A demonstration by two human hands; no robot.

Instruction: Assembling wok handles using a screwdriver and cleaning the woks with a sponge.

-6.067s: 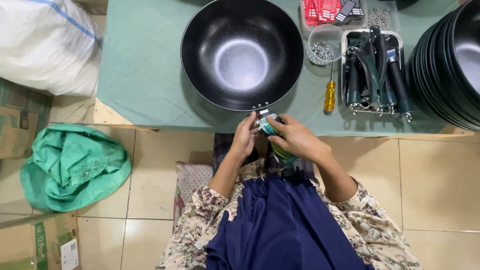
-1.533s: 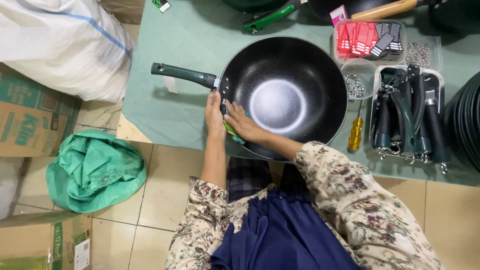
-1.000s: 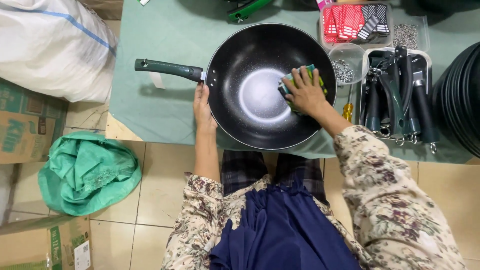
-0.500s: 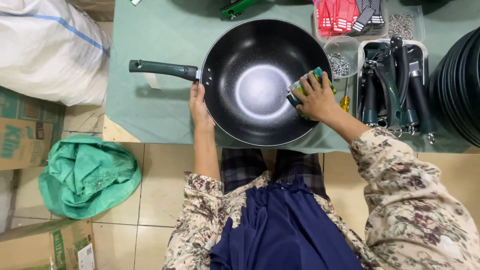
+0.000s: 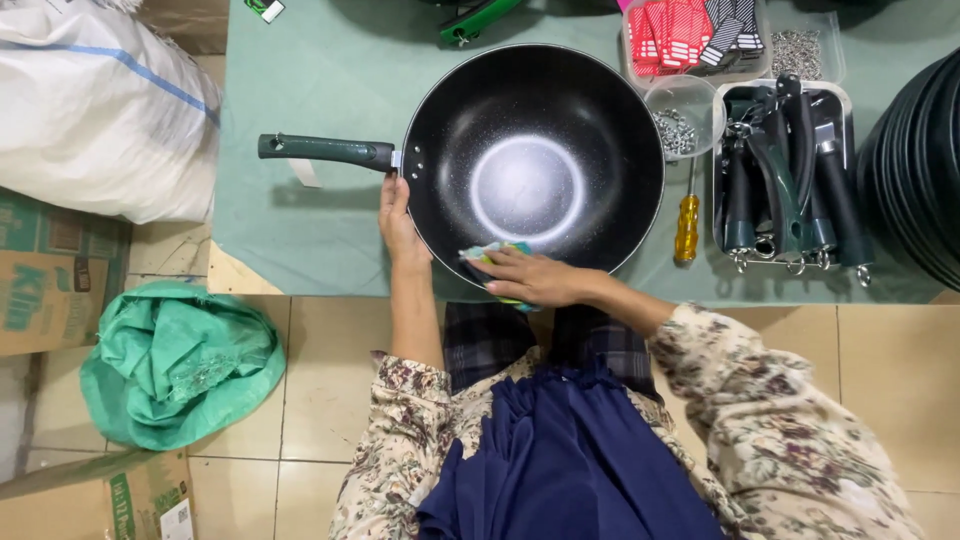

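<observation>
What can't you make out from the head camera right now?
- Cloth: mostly hidden under the right hand; its shape is unclear.
- Left hand: fingertips hidden behind the wok rim.
- Stack of black pans: cut off by the right edge.
- Contents of the small clear bowl: too small to identify.
- Green tool: cut off by the top edge.

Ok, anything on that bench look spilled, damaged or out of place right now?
Nothing stands out. The black wok sits flat on the green table, left hand at its rim near the handle, right hand pressing a cloth on the near rim. The screws stay in their bowl, and the yellow screwdriver lies beside the wok.
</observation>
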